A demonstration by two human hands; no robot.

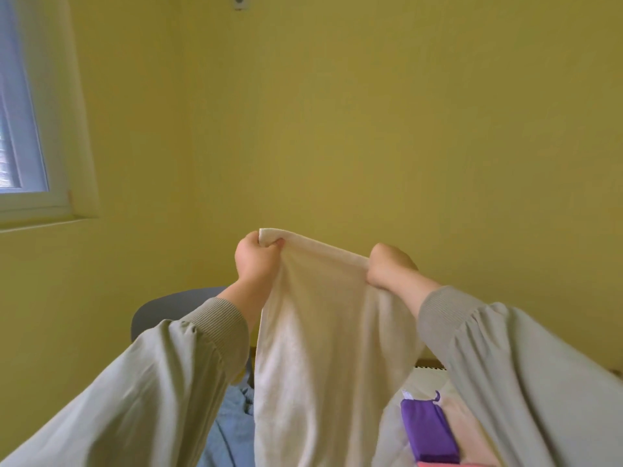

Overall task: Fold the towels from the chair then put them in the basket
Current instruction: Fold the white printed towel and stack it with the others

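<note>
The fingers [278,243] of the left hand [256,261] are curling tightly round one top corner of the cream towel [320,358], with a stub of hem poking out above the fist. The right hand [391,269] is closing in the same way on the top edge further right, its fingertips hidden behind the cloth. Both fists are gripping at about the same height and pulling apart, so the hem between them is running taut and nearly straight. That looks meant to let the rest of the towel hang free and flat toward the near edge, ready for a first fold. The grey-green sleeves [151,382] are reaching forward from either side. Beyond the left forearm the rounded back of the grey chair [158,311] is showing against the yellow wall [371,129]. A blue cloth [232,429] is lying nearer, just left of the hanging towel, probably waiting its turn. At the near right a purple towel [428,429], already folded, is resting on a pale quilted surface [428,375] beside something pink [472,429]. The basket is not showing anywhere.
</note>
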